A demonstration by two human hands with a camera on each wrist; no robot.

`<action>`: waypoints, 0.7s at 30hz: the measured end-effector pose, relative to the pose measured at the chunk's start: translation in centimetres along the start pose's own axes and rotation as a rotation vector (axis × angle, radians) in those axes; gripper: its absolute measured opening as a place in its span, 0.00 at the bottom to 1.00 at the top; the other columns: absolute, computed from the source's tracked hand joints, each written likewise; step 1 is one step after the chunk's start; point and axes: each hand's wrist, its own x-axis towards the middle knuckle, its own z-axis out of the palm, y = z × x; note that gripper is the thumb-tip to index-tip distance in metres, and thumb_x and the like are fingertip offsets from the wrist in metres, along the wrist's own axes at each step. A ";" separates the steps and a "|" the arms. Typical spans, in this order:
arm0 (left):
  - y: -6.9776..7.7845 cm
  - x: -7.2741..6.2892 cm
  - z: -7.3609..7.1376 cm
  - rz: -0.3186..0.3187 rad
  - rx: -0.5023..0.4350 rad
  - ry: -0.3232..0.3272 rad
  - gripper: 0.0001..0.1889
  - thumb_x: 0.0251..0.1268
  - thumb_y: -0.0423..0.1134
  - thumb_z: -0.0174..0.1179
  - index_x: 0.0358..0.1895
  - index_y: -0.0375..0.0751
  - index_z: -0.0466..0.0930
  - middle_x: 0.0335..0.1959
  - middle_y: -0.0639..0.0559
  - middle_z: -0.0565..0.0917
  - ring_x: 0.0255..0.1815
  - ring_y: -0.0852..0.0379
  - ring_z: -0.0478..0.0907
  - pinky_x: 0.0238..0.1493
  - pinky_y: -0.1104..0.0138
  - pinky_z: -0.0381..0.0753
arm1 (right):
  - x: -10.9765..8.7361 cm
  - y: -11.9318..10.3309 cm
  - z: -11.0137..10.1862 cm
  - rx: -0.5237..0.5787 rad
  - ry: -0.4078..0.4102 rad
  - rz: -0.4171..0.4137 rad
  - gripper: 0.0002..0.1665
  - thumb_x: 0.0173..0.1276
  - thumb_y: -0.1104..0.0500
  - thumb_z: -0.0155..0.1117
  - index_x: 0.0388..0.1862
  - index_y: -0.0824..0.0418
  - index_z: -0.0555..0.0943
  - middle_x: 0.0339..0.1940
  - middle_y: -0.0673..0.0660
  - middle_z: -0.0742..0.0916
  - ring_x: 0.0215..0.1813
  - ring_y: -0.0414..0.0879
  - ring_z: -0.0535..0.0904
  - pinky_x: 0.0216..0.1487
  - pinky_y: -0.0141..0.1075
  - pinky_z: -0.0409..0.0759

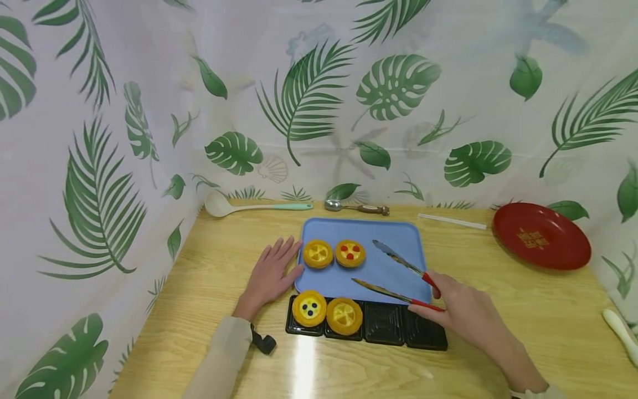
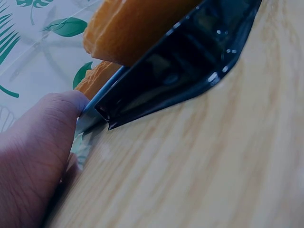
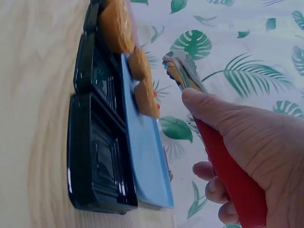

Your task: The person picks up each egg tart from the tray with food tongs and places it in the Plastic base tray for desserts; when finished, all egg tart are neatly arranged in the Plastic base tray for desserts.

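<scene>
My right hand point(image 1: 463, 313) grips red-handled metal tongs point(image 1: 394, 257), whose two arms are spread apart over the blue tray point(image 1: 394, 233) with nothing between them. My left hand point(image 1: 271, 274) lies with straight fingers at the tray's left edge, the thumb touching its rim. On the tray sit a plain-topped egg tart point(image 1: 317, 254) and a tart with red dots point(image 1: 350, 253). In front, a black compartment tray point(image 1: 384, 322) holds a tart with dark blue dots point(image 1: 309, 308) in its leftmost compartment and another plain-topped tart point(image 1: 344, 316) beside it. Its two right compartments are bare.
Along the back lie a ladle point(image 1: 219, 205) with a mint handle, a spoon point(image 1: 334, 205) and white chopsticks point(image 1: 451, 221). A red oval plate point(image 1: 542, 236) stands at the back right. A pale spoon-like utensil point(image 1: 620, 332) lies at the right edge. Leaf-printed curtains point(image 1: 319, 111) enclose the table.
</scene>
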 end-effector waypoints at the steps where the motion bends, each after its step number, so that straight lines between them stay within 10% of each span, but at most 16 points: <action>1: 0.0 0.0 0.0 0.001 0.001 -0.002 0.36 0.82 0.66 0.39 0.86 0.59 0.50 0.86 0.54 0.51 0.87 0.47 0.44 0.85 0.48 0.43 | 0.3 0.3 0.1 -0.004 -0.014 0.011 0.34 0.59 0.31 0.77 0.46 0.56 0.78 0.30 0.46 0.78 0.20 0.37 0.62 0.16 0.31 0.60; 21: 0.0 -0.2 0.0 -0.003 0.005 0.005 0.36 0.82 0.66 0.40 0.86 0.59 0.50 0.86 0.52 0.54 0.87 0.47 0.45 0.84 0.48 0.44 | 5.6 1.5 3.5 -0.017 -0.130 -0.017 0.35 0.61 0.29 0.74 0.43 0.57 0.77 0.23 0.47 0.72 0.22 0.41 0.67 0.18 0.34 0.62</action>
